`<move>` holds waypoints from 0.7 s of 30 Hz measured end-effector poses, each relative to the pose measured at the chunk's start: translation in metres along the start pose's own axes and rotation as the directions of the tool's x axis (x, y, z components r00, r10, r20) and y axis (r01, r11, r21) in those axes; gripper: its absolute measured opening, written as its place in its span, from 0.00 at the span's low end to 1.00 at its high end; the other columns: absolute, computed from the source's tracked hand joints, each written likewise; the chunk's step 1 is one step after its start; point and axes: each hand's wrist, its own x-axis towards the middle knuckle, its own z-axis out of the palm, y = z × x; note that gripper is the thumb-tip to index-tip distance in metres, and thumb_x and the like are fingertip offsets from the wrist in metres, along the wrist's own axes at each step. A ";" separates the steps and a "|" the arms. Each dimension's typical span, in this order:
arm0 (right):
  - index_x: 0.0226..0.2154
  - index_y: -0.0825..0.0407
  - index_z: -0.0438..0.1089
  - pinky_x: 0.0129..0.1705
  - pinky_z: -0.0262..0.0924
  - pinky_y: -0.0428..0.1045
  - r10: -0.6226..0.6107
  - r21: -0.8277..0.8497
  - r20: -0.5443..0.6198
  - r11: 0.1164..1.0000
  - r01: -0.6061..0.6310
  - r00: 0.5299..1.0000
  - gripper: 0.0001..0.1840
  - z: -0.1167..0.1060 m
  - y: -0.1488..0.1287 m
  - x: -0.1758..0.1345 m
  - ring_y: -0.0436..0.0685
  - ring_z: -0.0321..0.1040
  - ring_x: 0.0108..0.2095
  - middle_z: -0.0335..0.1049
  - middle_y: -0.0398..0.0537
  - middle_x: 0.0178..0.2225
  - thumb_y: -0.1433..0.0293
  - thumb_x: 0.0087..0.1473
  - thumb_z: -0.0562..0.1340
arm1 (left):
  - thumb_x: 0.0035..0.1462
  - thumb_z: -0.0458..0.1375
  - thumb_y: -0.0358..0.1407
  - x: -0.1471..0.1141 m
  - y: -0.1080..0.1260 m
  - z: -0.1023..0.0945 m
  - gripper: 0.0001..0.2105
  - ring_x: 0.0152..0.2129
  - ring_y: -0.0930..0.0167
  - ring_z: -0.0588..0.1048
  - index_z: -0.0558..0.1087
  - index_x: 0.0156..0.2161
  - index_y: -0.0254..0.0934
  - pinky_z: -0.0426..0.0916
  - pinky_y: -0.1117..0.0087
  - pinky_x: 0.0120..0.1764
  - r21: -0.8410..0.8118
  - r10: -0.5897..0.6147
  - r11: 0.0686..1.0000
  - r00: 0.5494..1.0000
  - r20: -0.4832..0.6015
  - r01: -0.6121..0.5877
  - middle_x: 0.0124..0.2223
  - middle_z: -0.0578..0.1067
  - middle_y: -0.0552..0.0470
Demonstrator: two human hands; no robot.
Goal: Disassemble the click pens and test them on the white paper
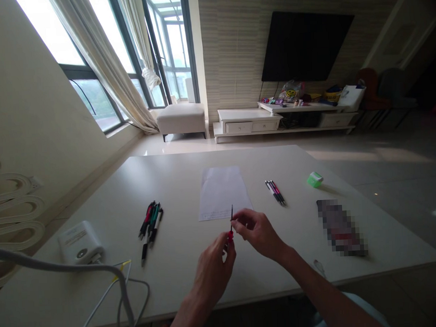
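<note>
At the near middle of the table, my left hand (215,266) is closed around a small red pen part (230,236), most of it hidden by the fingers. A thin dark rod (231,212), which looks like a pen refill, stands upright from its top. My right hand (255,230) pinches this rod between thumb and fingertips, just above the red part. Beyond the hands lies a white sheet of paper (222,187) with lines of writing along its near edge. Whether the rod is fixed in the red part, I cannot tell.
Several pens (151,225) lie in a heap on the left, and a few more pens (276,193) on the right. A green-and-white box (315,179) and a blurred-out item (341,228) are farther right. A white device (80,243) and grey cable (99,268) occupy the left.
</note>
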 end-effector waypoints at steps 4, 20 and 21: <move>0.30 0.54 0.70 0.24 0.58 0.43 0.026 0.058 0.003 0.998 -0.026 1.000 0.12 0.000 -0.001 0.001 0.47 0.61 0.21 0.67 0.41 0.22 0.62 0.52 0.59 | 0.59 0.45 0.34 0.000 0.002 -0.003 0.08 0.27 0.73 0.70 0.67 0.37 0.41 0.63 0.73 0.33 0.038 0.028 0.999 1.000 -0.005 -0.028 0.31 0.72 0.54; 0.39 0.53 0.74 0.30 0.61 0.46 0.159 -0.069 0.094 0.986 -0.153 0.983 0.16 -0.032 0.025 0.014 0.51 0.65 0.26 0.73 0.47 0.29 0.64 0.46 0.64 | 0.61 0.44 0.43 0.002 0.003 0.003 0.12 0.22 0.75 0.60 0.64 0.35 0.39 0.56 0.75 0.28 -0.404 -0.152 0.910 0.982 -0.109 0.096 0.25 0.63 0.58; 0.38 0.53 0.74 0.31 0.61 0.47 0.174 -0.181 0.013 0.969 -0.169 0.985 0.15 -0.038 0.031 0.017 0.52 0.66 0.27 0.73 0.47 0.29 0.65 0.47 0.63 | 0.61 0.44 0.43 0.003 0.002 0.002 0.12 0.22 0.75 0.59 0.64 0.35 0.39 0.55 0.75 0.27 -0.424 -0.179 0.899 0.975 -0.131 0.108 0.25 0.61 0.59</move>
